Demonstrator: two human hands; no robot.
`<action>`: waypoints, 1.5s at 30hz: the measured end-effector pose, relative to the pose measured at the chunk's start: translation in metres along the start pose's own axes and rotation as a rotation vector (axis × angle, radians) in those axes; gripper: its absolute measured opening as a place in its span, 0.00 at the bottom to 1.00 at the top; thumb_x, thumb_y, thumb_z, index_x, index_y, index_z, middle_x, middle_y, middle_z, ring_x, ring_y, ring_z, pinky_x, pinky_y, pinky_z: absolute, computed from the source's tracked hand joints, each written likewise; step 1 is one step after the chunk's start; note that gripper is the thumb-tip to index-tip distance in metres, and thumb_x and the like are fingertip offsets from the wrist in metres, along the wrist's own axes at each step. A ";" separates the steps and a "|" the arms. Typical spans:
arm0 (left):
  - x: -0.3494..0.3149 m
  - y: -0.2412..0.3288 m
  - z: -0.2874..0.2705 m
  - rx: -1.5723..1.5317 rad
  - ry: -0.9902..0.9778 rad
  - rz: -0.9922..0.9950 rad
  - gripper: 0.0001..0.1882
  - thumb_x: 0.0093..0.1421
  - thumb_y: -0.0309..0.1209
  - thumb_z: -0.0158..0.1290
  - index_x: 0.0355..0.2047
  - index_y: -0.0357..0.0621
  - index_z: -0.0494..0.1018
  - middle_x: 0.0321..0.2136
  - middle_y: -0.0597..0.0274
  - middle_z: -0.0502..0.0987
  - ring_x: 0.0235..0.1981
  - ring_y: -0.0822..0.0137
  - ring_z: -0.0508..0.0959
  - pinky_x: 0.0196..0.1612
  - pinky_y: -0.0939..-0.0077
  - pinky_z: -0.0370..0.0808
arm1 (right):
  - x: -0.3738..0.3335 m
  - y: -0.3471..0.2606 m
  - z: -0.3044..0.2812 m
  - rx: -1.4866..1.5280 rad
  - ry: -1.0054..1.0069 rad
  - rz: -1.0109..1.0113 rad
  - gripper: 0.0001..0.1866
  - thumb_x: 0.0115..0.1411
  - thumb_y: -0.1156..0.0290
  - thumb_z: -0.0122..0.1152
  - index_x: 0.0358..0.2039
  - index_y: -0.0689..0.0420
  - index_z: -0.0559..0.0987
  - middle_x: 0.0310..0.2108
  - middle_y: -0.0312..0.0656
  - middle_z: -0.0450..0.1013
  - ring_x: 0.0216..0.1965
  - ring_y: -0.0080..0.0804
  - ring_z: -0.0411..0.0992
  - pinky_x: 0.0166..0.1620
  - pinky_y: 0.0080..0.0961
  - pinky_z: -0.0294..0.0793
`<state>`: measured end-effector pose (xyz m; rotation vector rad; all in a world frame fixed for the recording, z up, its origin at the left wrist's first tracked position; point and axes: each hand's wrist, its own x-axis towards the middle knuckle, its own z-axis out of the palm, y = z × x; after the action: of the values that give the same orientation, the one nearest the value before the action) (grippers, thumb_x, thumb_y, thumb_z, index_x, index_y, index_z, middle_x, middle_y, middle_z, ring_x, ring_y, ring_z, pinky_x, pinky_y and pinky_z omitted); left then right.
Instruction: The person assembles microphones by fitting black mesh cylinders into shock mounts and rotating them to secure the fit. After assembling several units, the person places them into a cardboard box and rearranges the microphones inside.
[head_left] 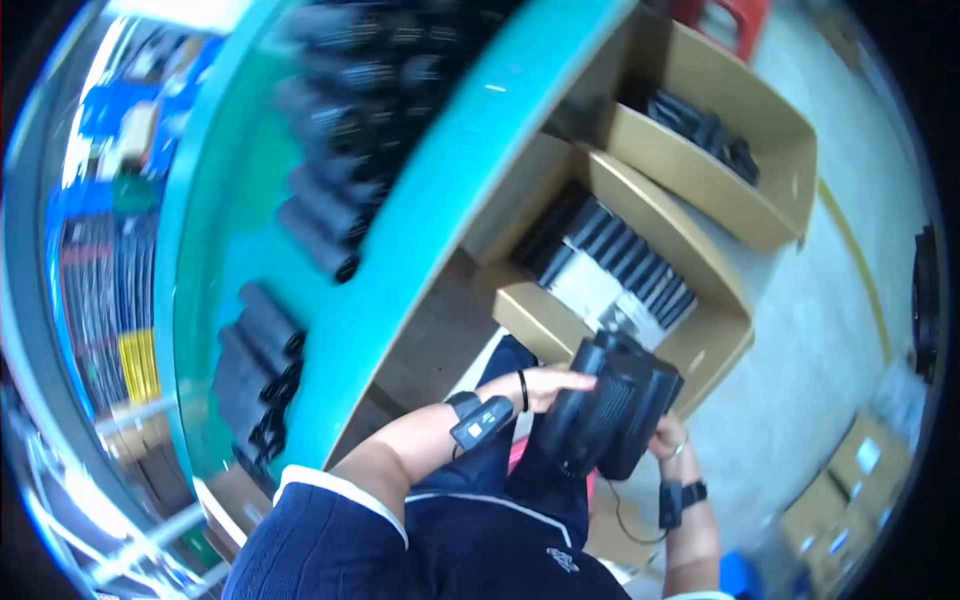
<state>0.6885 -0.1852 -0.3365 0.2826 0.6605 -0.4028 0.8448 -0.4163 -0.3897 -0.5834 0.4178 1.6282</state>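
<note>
Between my hands, above my lap, is a bundle of black plastic devices held side by side. One face carries a panel of small perforations, like a grille; their exact kind is unclear. My left hand grips the bundle at its left side, thumb along the top, other fingers hidden behind it. At the lower right edge my right hand is closed on the same bundle. Just beyond sits an open cardboard box, holding a row of black flat units and some white pieces.
To the left runs a green work table bearing rows of black cylindrical devices and a smaller group of them nearer me. Another cardboard box with black parts stands farther off. Cartons lie on the floor at right.
</note>
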 end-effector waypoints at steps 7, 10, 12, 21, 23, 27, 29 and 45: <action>-0.183 -0.033 0.059 -0.174 -0.066 0.166 0.30 0.57 0.44 0.56 0.55 0.41 0.63 0.50 0.51 0.72 0.50 0.57 0.73 0.54 0.58 0.69 | -0.045 0.034 0.165 -0.204 -0.075 0.247 0.27 0.48 0.73 0.67 0.49 0.65 0.71 0.46 0.46 0.73 0.45 0.38 0.73 0.50 0.35 0.73; -0.283 -0.031 0.055 -0.236 -0.097 0.344 0.31 0.56 0.47 0.55 0.55 0.40 0.64 0.50 0.50 0.72 0.50 0.56 0.73 0.55 0.58 0.67 | -0.017 0.062 0.257 -0.297 -0.122 0.379 0.26 0.49 0.69 0.67 0.48 0.64 0.72 0.45 0.46 0.73 0.45 0.38 0.73 0.50 0.36 0.73; -0.327 -0.026 0.041 -0.312 -0.079 0.432 0.30 0.57 0.44 0.54 0.56 0.40 0.63 0.51 0.49 0.70 0.52 0.55 0.72 0.56 0.58 0.66 | 0.010 0.073 0.316 -0.396 -0.216 0.450 0.28 0.48 0.66 0.69 0.48 0.63 0.73 0.45 0.44 0.74 0.45 0.37 0.73 0.51 0.37 0.72; -0.469 0.055 -0.022 -0.422 -0.086 0.799 0.26 0.57 0.46 0.54 0.51 0.44 0.68 0.48 0.54 0.73 0.49 0.57 0.74 0.55 0.55 0.68 | 0.163 0.115 0.509 -0.757 -0.238 0.526 0.30 0.50 0.58 0.67 0.51 0.59 0.71 0.48 0.44 0.72 0.49 0.40 0.70 0.54 0.43 0.70; -0.489 0.084 -0.035 -0.408 -0.058 0.892 0.26 0.56 0.46 0.55 0.50 0.44 0.69 0.48 0.54 0.73 0.49 0.57 0.74 0.54 0.56 0.68 | 0.209 0.111 0.535 -0.764 -0.260 0.533 0.28 0.51 0.58 0.66 0.50 0.58 0.71 0.47 0.44 0.72 0.49 0.39 0.71 0.53 0.43 0.70; -0.516 0.129 -0.071 -0.488 -0.073 0.925 0.24 0.58 0.45 0.54 0.49 0.44 0.70 0.47 0.54 0.74 0.49 0.57 0.74 0.54 0.56 0.68 | 0.272 0.119 0.585 -0.827 -0.353 0.506 0.24 0.56 0.57 0.61 0.48 0.57 0.72 0.45 0.44 0.73 0.45 0.38 0.73 0.49 0.41 0.74; -0.523 0.145 -0.081 -0.510 -0.106 0.955 0.22 0.57 0.45 0.55 0.46 0.43 0.71 0.44 0.57 0.76 0.46 0.60 0.76 0.52 0.59 0.70 | 0.302 0.119 0.598 -0.826 -0.325 0.537 0.21 0.58 0.57 0.58 0.47 0.58 0.73 0.43 0.45 0.74 0.42 0.38 0.74 0.46 0.40 0.76; -0.585 0.156 -0.076 -0.271 0.875 0.665 0.40 0.57 0.57 0.46 0.62 0.51 0.46 0.57 0.49 0.61 0.56 0.49 0.63 0.49 0.33 0.59 | 0.367 0.164 0.641 -0.988 -0.340 0.783 0.27 0.58 0.50 0.56 0.51 0.58 0.71 0.46 0.46 0.73 0.47 0.37 0.72 0.51 0.39 0.72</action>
<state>0.2980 0.1397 0.0011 0.3989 1.3985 0.4902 0.5700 0.2267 -0.1016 -0.8973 -0.5408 2.6340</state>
